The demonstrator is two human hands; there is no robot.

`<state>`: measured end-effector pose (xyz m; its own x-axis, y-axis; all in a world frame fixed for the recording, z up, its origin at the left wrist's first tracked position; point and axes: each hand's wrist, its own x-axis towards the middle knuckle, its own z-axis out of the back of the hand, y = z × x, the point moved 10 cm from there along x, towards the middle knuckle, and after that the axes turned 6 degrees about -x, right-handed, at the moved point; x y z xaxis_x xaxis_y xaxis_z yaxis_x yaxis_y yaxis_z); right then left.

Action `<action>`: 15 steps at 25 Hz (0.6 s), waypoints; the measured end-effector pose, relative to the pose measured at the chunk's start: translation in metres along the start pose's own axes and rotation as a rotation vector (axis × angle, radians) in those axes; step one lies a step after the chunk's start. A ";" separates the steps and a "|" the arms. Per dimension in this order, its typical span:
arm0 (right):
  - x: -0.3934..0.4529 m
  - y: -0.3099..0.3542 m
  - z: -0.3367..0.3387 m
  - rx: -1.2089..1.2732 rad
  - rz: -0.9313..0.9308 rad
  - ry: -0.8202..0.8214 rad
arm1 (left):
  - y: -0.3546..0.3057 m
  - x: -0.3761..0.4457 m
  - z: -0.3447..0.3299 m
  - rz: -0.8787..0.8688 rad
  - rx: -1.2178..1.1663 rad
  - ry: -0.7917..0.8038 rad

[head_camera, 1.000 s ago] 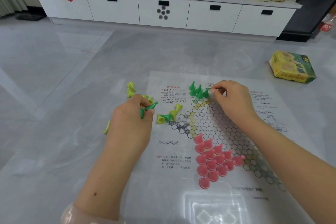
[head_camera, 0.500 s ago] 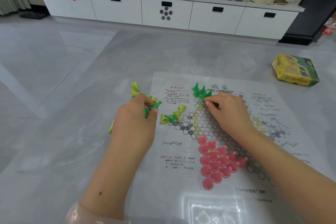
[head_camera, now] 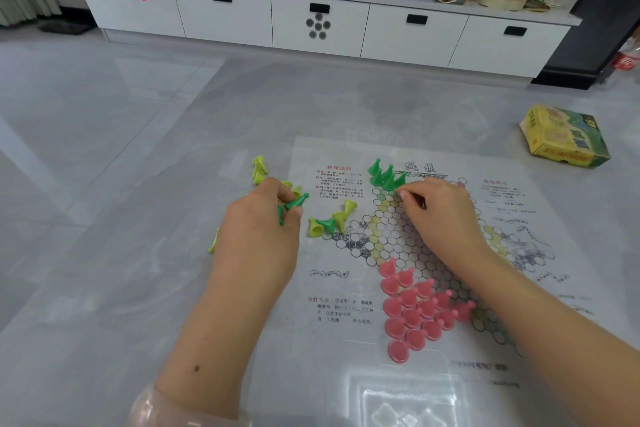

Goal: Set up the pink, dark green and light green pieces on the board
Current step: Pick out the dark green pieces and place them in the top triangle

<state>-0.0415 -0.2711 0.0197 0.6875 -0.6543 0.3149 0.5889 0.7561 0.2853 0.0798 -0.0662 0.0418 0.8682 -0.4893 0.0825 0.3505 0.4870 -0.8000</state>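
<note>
A printed paper board (head_camera: 329,357) lies flat on the grey floor. Several pink pieces (head_camera: 415,312) stand in a triangle at its near corner. A few dark green pieces (head_camera: 384,175) stand at the far corner. My right hand (head_camera: 440,215) hovers just below them, fingers curled, thumb and index tips together, with no piece visible between them. My left hand (head_camera: 263,229) rests left of the board and grips a bundle of dark green pieces (head_camera: 296,203). Loose light green pieces (head_camera: 341,215) and one dark green piece lie on the board's left edge.
More light green pieces (head_camera: 259,170) lie on the floor beyond my left hand, and one (head_camera: 213,243) lies to its left. A yellow game box (head_camera: 562,137) sits on the floor at the far right. A long white cabinet (head_camera: 318,21) lines the back wall.
My right hand has drawn back toward me from the dark green cluster, leaving a piece standing there. My left hand has stayed put with its pieces.
</note>
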 end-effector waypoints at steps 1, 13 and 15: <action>0.000 -0.003 0.002 -0.004 -0.021 -0.018 | 0.000 0.000 0.000 -0.002 -0.003 0.001; 0.001 -0.009 0.000 -0.082 -0.058 0.009 | -0.002 0.001 -0.002 -0.009 -0.029 0.013; 0.000 -0.008 0.005 -0.063 -0.058 -0.018 | -0.002 0.001 -0.004 -0.001 -0.055 0.025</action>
<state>-0.0478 -0.2774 0.0220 0.6441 -0.6969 0.3155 0.6538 0.7156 0.2459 0.0787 -0.0701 0.0411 0.8584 -0.5084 0.0688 0.3310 0.4465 -0.8313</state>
